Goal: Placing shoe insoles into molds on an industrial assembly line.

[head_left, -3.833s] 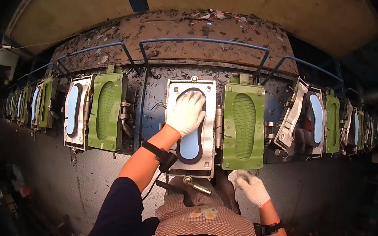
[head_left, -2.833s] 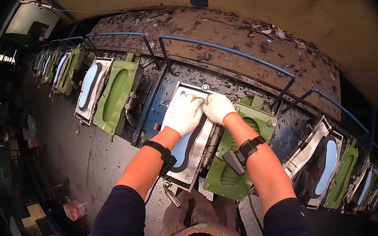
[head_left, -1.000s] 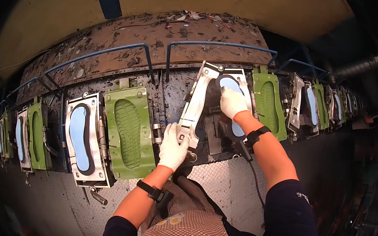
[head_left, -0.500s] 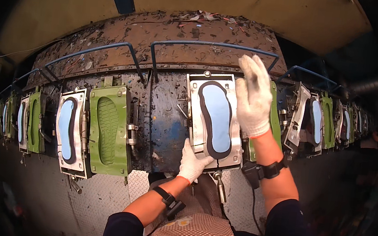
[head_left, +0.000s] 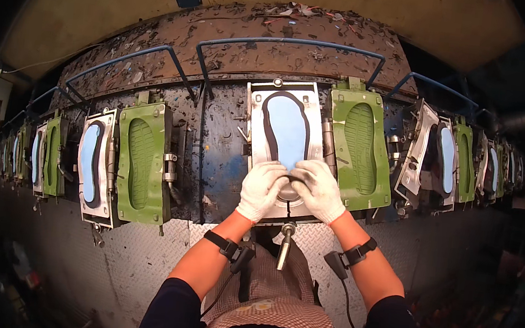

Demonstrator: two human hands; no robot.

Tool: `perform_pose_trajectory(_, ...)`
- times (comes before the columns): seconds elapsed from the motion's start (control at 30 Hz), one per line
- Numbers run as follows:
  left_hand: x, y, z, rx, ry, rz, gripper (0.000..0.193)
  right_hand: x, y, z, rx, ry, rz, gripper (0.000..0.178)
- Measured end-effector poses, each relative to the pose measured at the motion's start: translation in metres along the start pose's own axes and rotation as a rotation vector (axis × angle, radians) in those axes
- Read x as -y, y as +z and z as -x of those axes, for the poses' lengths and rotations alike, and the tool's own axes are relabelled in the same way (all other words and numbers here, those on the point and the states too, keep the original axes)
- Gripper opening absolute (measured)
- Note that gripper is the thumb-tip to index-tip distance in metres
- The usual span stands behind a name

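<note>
Head view: the left hand (head_left: 261, 191) and right hand (head_left: 318, 191) both pinch the sole (head_left: 288, 128) by its near end. Its long side points away from them.

At 1 o'clock, a smooth matt blue face and black rim are noted on the insole (head_left: 289, 125), against a satin metal plate (head_left: 278, 209). Toward 2 o'clock, a ribbed recess is observed in the green-coated mould half (head_left: 361, 149). The left hand (head_left: 261, 191) at 6 and right hand (head_left: 318, 193) at 4 are covered in matt cloth; at 8, rough-patterned metal flooring (head_left: 152, 242) is recorded.
</note>
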State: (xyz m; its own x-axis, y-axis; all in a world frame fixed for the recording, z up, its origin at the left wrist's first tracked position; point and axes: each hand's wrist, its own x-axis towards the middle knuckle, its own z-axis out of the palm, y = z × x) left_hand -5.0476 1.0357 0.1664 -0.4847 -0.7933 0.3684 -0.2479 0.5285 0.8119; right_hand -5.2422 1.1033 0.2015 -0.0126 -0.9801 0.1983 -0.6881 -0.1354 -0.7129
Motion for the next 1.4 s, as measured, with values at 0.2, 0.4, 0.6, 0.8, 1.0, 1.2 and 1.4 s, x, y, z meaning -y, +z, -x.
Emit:
perform_pose_trajectory(0.2,0.002,-0.003,-0.002,-0.002,-0.34,0.184,0.018,0.011,0.028,-0.021,-0.245,0.177,-0.074,0.023)
perform_pose_trajectory(0.4,-0.002,-0.01,0.001,0.123,-0.185,0.128,0.016,0.004,0.036,-0.008,-0.241,0.195,-0.031,0.025)
perform_pose_trajectory(0.6,-0.017,-0.016,0.016,0.204,0.075,0.041,0.013,0.032,0.026,0.025,-0.188,0.261,-0.091,0.01)
perform_pose_trajectory(0.8,-0.01,-0.017,0.005,0.31,0.233,-0.132,0.04,0.035,0.01,-0.052,-0.163,0.227,0.199,0.014)
perform_pose_trajectory(1.0,-0.005,-0.025,-0.002,0.341,0.27,-0.088,0.045,0.021,0.05,-0.15,0.075,0.102,0.519,0.023)
perform_pose_trajectory(1.2,-0.005,-0.027,-0.004,0.306,0.294,-0.094,0.042,0.017,0.057,-0.154,0.073,0.104,0.598,0.02)
perform_pose_trajectory(1.4,-0.019,-0.014,-0.053,0.579,0.522,-0.132,0.034,-0.013,0.03,-0.132,-0.039,0.226,0.224,0.042)
